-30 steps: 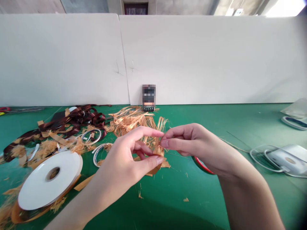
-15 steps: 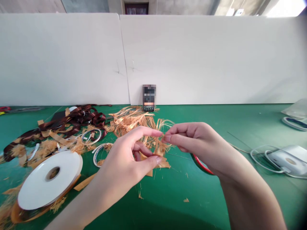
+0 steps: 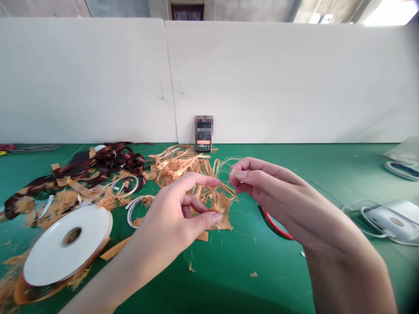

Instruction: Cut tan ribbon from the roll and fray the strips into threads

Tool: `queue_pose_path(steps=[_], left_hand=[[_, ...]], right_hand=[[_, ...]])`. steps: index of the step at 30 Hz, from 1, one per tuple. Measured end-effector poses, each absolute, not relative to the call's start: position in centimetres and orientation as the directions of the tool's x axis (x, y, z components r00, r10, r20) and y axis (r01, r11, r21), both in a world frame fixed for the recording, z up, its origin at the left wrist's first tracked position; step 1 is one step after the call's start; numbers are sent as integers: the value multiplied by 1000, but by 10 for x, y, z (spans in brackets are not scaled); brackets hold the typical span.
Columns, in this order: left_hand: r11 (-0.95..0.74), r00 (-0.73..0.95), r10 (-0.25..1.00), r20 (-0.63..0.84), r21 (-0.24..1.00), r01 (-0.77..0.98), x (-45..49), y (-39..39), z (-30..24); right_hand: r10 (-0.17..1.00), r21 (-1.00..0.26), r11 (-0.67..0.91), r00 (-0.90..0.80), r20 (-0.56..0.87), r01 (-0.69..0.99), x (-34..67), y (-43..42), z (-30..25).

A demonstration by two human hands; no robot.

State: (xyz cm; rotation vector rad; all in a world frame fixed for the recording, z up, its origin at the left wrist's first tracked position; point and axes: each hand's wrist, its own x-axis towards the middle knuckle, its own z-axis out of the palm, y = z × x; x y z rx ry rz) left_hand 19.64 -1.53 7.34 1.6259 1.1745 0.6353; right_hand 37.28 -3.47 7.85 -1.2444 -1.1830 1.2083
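My left hand (image 3: pixel 178 218) pinches a short piece of golden-tan ribbon (image 3: pixel 224 209) between thumb and fingers, with its index finger stretched out above it. The ribbon's upper edge looks frayed into loose threads. Just to the right, my right hand (image 3: pixel 271 183) is closed in a pinch, its fingertips apart from the ribbon. Fine pale strands show by those fingertips, but I cannot tell whether they are held or lie behind. Beyond both hands spreads a heap of loose tan threads (image 3: pixel 180 163).
A white ribbon spool (image 3: pixel 49 253) lies at the left, near dark brown ribbon (image 3: pixel 114 161) and white rings (image 3: pixel 132 187). A phone (image 3: pixel 204 133) leans on the white panel (image 3: pixel 278 83). A red curved object (image 3: pixel 276 226) lies under my right wrist; a white corded device (image 3: pixel 393 220) is at right.
My right hand has moved up and to the right, away from the ribbon, still pinched. My left hand stays in place, and more of the ribbon's frayed part shows.
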Motion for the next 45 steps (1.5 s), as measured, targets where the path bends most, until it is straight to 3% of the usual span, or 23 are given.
queue_pose_path(steps=[3, 6, 10, 15, 19, 24, 30, 36, 45], left_hand=[[-56, 428, 896, -116, 928, 368, 195, -13, 71], [-56, 480, 866, -137, 929, 366, 194, -11, 68], [-73, 471, 874, -117, 927, 368, 195, -12, 70], [-79, 404, 913, -61, 943, 323, 196, -17, 74], [-66, 416, 907, -63, 955, 289, 195, -16, 72], [-87, 460, 886, -63, 951, 298, 193, -14, 71], [-105, 508, 859, -68, 947, 304, 190, -13, 71], [-91, 435, 900, -30, 963, 254, 193, -8, 70], [-6, 365, 930, -49, 989, 148, 193, -4, 67]], right_hand=[[1000, -969, -5, -12, -2, -249, 372, -35, 79], [1000, -937, -21, -15, -16, -350, 374, -34, 81], [993, -976, -108, -73, -96, -187, 377, -34, 85], [995, -983, -55, 87, -40, 175, 378, -32, 82], [995, -931, -69, -42, -90, 358, 382, -30, 79], [962, -915, -91, -201, -182, 392, 383, -29, 75], [953, -948, -95, -246, -175, 304, 379, -29, 77], [976, -959, -37, -196, -95, 281, 383, -28, 80], [995, -903, -46, -58, -78, 427, 383, -31, 82]])
